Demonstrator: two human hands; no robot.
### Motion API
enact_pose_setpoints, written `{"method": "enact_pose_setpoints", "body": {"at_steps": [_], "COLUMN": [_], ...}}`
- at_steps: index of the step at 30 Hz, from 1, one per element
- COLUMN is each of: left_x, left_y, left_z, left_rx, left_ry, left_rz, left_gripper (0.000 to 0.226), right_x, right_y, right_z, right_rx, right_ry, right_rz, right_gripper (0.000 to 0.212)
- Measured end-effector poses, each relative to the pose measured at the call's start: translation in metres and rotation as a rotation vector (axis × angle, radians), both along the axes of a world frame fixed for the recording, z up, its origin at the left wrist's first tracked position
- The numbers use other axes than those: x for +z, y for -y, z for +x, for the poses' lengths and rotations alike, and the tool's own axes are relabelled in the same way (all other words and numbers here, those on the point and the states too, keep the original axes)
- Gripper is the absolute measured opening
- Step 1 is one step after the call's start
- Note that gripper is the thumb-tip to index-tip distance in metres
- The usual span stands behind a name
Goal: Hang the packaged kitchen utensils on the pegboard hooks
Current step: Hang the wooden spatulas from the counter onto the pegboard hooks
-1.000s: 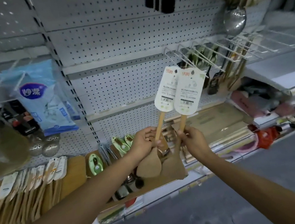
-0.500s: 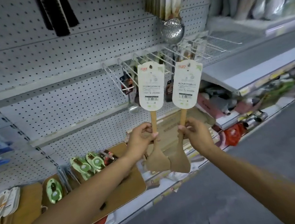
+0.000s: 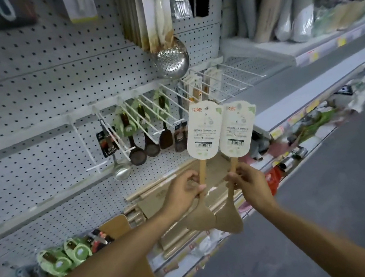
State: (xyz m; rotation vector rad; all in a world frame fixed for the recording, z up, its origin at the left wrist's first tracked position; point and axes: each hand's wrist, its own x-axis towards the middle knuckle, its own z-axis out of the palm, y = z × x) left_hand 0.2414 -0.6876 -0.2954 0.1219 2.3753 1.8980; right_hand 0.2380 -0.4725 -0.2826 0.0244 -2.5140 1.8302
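Observation:
I hold two wooden spatulas upright, blades down, each with a white card label on its top end. My left hand (image 3: 184,192) grips the handle of the left spatula (image 3: 203,130). My right hand (image 3: 249,181) pinches the handle of the right spatula (image 3: 236,129). Both labels stand side by side just in front of a row of white pegboard hooks (image 3: 140,121) on the grey pegboard (image 3: 36,95). Dark ladles and spatulas hang from several of those hooks; the leftmost hook (image 3: 85,146) is bare.
A steel skimmer (image 3: 172,59) hangs above the hooks. More long bare hooks (image 3: 227,77) reach out to the right. Green-packaged items (image 3: 61,257) and wooden boards (image 3: 123,223) lie on the lower shelf. Wrapped goods fill the upper right shelf (image 3: 282,49). Grey floor lies at right.
The view has swung right and closer to the hooks. Both hands carried the spatulas to the right, and the two labels have drawn together, now below the skimmer.

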Motion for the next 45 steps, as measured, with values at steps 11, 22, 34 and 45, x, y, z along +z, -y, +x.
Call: {"method": "enact_pose_setpoints", "body": {"at_steps": [11,22,34,45], "left_x": [-0.007,-0.018,-0.026,-0.033], "left_y": [-0.049,-0.117,-0.191,-0.215], "left_z": [-0.075,-0.13,-0.166,-0.18], "left_rx": [-0.09,0.018,0.255,0.317], "left_ry": [0.011,0.003,0.053,0.048], "left_rz": [-0.08,-0.045,-0.057,-0.051], "left_gripper": [0.015,0.014,0.006,0.004], "right_x": [-0.017,-0.041,-0.06,-0.066], "right_y": [-0.054,-0.14,-0.2,-0.204], "right_z": [-0.073,-0.182,-0.271,-0.303], "right_rx": [-0.002,0.112,0.368,0.388], "right_ry": [0.014,0.099,0.14,0.165], "right_rz": [0.026,-0.034,0.072,0.066], "right_gripper": [0.02,0.024,0.017,0.02]}}
